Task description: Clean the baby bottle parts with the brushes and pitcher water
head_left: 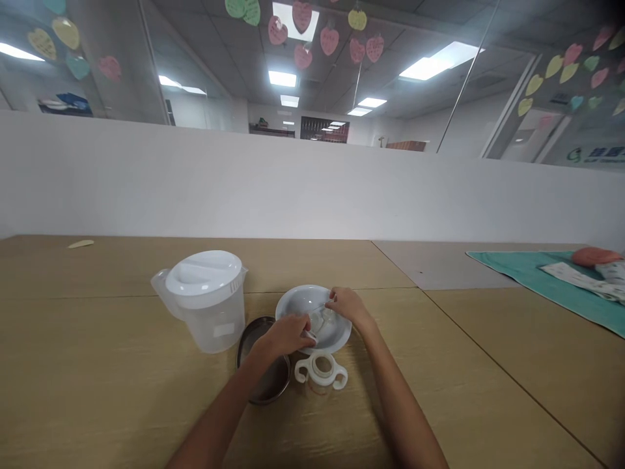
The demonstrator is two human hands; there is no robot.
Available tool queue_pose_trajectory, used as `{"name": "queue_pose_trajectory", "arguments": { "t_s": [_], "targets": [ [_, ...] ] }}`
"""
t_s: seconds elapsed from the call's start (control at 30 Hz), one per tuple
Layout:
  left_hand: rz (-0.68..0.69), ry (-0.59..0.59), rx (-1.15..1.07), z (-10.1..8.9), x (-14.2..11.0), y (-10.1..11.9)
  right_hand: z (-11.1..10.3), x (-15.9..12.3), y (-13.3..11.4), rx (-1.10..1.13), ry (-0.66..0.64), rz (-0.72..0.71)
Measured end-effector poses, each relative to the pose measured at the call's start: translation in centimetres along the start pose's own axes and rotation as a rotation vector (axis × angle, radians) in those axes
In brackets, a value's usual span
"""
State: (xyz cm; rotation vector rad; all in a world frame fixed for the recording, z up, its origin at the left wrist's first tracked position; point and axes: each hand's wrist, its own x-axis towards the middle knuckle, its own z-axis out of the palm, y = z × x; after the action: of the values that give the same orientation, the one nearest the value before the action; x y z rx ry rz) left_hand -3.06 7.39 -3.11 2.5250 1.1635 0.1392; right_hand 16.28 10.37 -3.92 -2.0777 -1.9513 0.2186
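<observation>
A white bowl (pixel 296 299) stands on the table with small clear and whitish pieces (pixel 319 319) inside. My left hand (pixel 289 334) reaches over its near left side, fingers closed round a small whitish piece too indistinct to name. At the bowl's right rim, my right hand (pixel 347 306) has its fingertips pinched together near the clear pieces; what lies between them is too small to make out. Just in front of the bowl stands a clear bottle with a white two-handled collar (pixel 321 370), its top uncapped. My left forearm partly covers a dark round metal dish (pixel 268 384).
A translucent lidded pitcher (pixel 212 306) stands left of the bowl. On the far right a green cloth (pixel 532 273) carries an orange item (pixel 596 256) and pale fabric. A thin yellowish piece (pixel 81 243) lies far left. A white wall (pixel 293 189) runs behind the table.
</observation>
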Motion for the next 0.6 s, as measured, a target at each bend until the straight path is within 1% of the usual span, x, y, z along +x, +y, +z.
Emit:
{"name": "queue_pose_trajectory", "arguments": {
  "t_s": [0.03, 0.1, 0.13, 0.17, 0.2, 0.23, 0.27, 0.3, 0.33, 0.37, 0.4, 0.43, 0.47, 0.5, 0.53, 0.57, 0.6],
  "targets": [
    [0.000, -0.007, 0.003, -0.6, -0.3, 0.3, -0.4, -0.2, 0.0, 0.009, 0.021, 0.001],
    [0.010, 0.014, -0.013, -2.8, -1.8, 1.1, -1.5, -0.7, 0.4, 0.027, 0.070, 0.005],
    [0.012, 0.051, -0.028, -4.3, -3.0, 1.4, -2.1, -1.0, 0.8, 0.039, 0.102, 0.010],
    [0.032, 0.147, -0.103, -6.0, -4.4, 1.7, -2.5, -1.3, 1.3, 0.055, 0.138, 0.017],
    [0.061, 0.260, -0.189, -7.7, -6.1, 1.6, -2.7, -1.7, 1.9, 0.075, 0.186, 0.027],
    [0.047, 0.395, -0.254, -9.3, -7.8, 1.3, -2.8, -2.0, 2.7, 0.127, 0.256, 0.041],
    [0.003, 0.552, -0.282, -10.8, -9.6, 0.5, -2.5, -2.4, 3.5, 0.173, 0.318, 0.064],
    [-0.063, 0.754, -0.272, -11.9, -11.2, -0.6, -2.0, -2.8, 4.3, 0.214, 0.368, 0.097],
    [-0.152, 1.011, -0.239, -12.8, -12.6, -2.0, -1.3, -3.3, 5.1, 0.256, 0.400, 0.127],
    [-0.275, 1.160, -0.195, -13.3, -13.7, -3.7, -0.4, -3.8, 5.9, 0.299, 0.426, 0.162],
    [-0.407, 1.221, -0.163, -13.6, -14.5, -5.5, 0.6, -4.3, 6.5, 0.343, 0.448, 0.204],
    [-0.560, 1.223, -0.107, -13.7, -15.0, -7.3, 1.7, -4.8, 7.0, 0.379, 0.483, 0.259],
    [-0.709, 1.174, -0.050, -13.6, -15.1, -8.9, 2.7, -5.2, 7.4, 0.387, 0.495, 0.289],
    [-0.820, 1.094, -0.031, -13.4, -15.0, -10.3, 3.6, -5.6, 7.6, 0.392, 0.502, 0.313],
    [-0.881, 1.004, -0.042, -13.1, -14.6, -11.4, 4.3, -5.9, 7.8, 0.393, 0.506, 0.329],
    [-0.891, 0.935, -0.063, -12.8, -14.1, -12.3, 4.9, -6.1, 7.8, 0.392, 0.508, 0.336],
    [-0.867, 0.895, -0.081, -12.5, -13.6, -13.1, 5.4, -6.2, 7.7, 0.391, 0.511, 0.340]
  ]
}}
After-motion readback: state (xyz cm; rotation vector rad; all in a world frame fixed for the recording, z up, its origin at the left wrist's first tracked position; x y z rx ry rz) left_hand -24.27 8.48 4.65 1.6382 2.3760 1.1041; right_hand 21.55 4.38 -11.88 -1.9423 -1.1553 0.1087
